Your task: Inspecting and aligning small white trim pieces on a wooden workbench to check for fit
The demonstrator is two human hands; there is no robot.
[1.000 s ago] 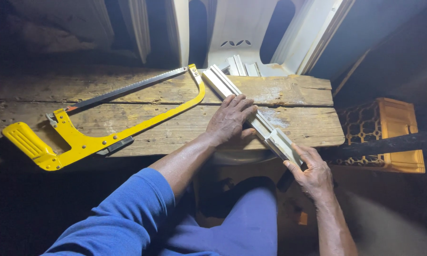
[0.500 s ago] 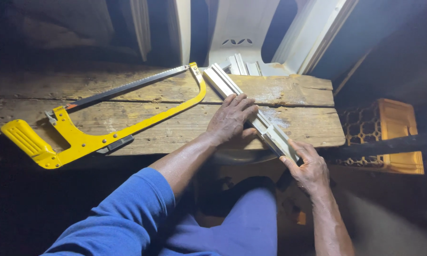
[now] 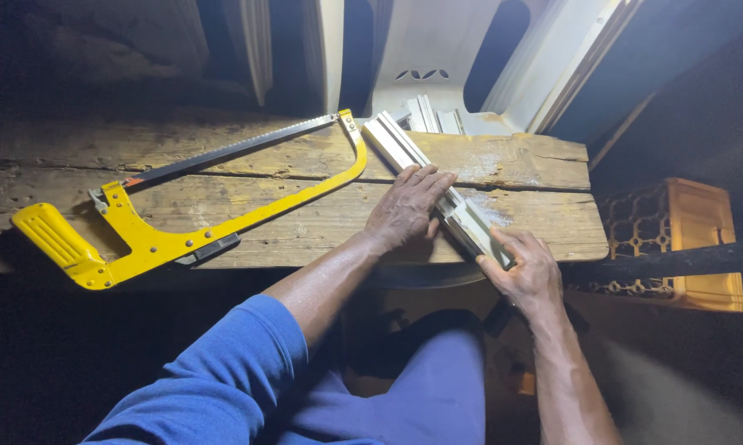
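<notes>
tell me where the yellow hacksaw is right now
In the head view, the yellow hacksaw lies flat on the left part of the wooden bench, untouched, its far tip beside the pale profile strip that the left hand presses down.

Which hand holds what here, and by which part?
The right hand grips the near end of the pale channelled strip; the left hand presses flat on its middle. The yellow hacksaw lies unheld.

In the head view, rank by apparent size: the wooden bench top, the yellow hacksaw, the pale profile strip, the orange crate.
1. Wooden bench top.
2. Yellow hacksaw.
3. Pale profile strip and orange crate: unsure; the strip is partly covered by the hands, the crate is half in darkness.
</notes>
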